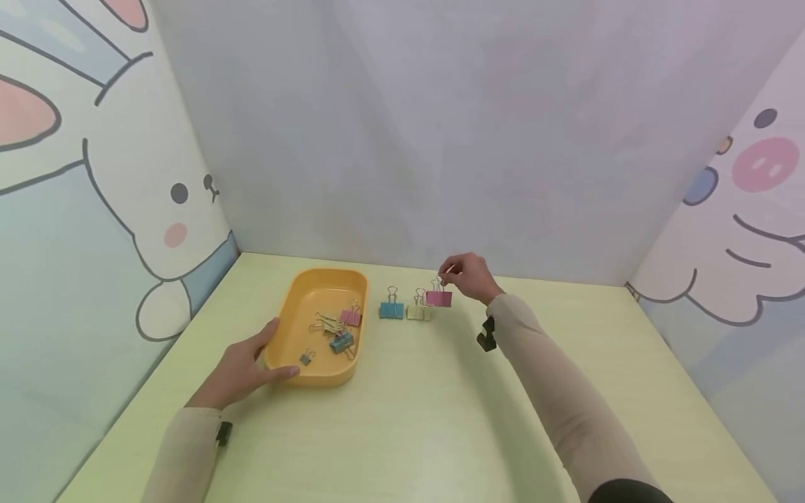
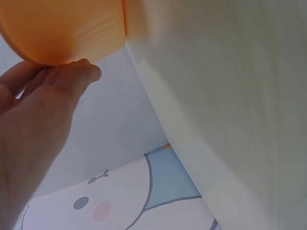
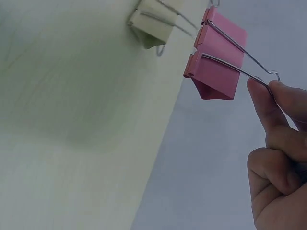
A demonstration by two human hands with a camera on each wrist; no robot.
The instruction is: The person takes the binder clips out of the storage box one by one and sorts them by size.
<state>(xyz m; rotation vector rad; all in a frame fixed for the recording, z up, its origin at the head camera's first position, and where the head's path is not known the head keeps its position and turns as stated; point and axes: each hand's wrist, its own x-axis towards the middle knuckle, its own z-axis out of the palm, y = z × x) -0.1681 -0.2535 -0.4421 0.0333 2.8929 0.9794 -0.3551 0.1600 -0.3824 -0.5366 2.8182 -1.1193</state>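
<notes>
Pink binder clip (image 1: pixel 439 299) held near the surface's (image 1: pixel 409 419) far edge.
Right grip (image 1: pixel 470 276) pinches its wire handle (image 3: pixel 240 71), left grip (image 1: pixel 242 365) clamps the tray (image 1: pixel 317 381); likely light, stiff, best taken by that handle.

A pale yellow-green bench (image 1: pixel 402 433) has a plain greyish-white back panel (image 1: pixel 402 140) rising along its far edge. Along the left edge stands a left panel (image 1: pixel 56 300), printed with a white rabbit-like figure (image 1: pixel 113 161) with dark eyes and a pink cheek, against light blue. Along the right edge, a right panel (image 1: pixel 742 377) carries another white figure (image 1: pixel 711 237) with a pink snout (image 1: pixel 765 165) and dark outlines.
</notes>
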